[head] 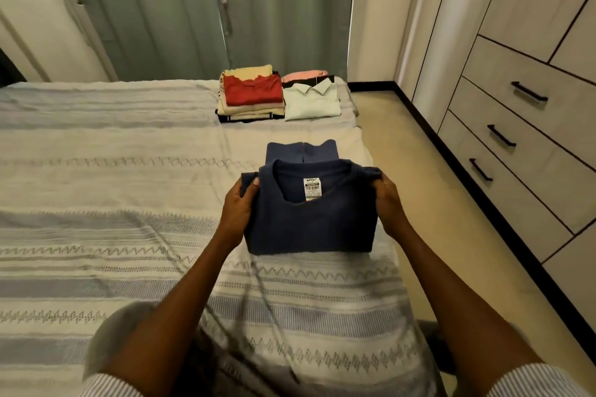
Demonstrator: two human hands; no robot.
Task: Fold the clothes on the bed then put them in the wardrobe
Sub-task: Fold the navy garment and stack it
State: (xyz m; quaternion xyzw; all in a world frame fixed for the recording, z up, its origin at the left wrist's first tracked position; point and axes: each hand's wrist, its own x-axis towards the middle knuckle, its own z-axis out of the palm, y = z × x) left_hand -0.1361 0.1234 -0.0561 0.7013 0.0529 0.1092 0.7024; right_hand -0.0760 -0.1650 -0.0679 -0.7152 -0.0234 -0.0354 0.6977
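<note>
Navy shirt (pixel 309 219) lies near the right edge of the bed (pixel 96 171), collar side up, its tag showing inside the neck. Both hands grasp it at the shoulders: left hand (pixel 240 203) with fingers curled round the left shoulder fold, thumb on top; right hand (pixel 388 200) pinching the right shoulder the same way. A grip at both top corners keeps the folded width even and the sleeves tucked under — likely the reason for holding it there, not at the hem. A further band of the same navy cloth shows beyond the collar, flat on the bed; whether it is the shirt's lower half waiting to be doubled under, or a separate piece, cannot be told. The lower fold edge nearest the person rests on the bedspread. Toward the far right corner of the bed stand two piles: one topped by a red top (pixel 253 89), and just beside it, on the right, one topped by a white collared shirt (pixel 312 101) with something pink behind. Judged as finished work, parked on the wardrobe side for a short carry. The wardrobe (pixel 516 90) runs along the right wall, drawers closed, across a strip of floor from the bed. Folding seems near its end — the putting away not yet begun.
</note>
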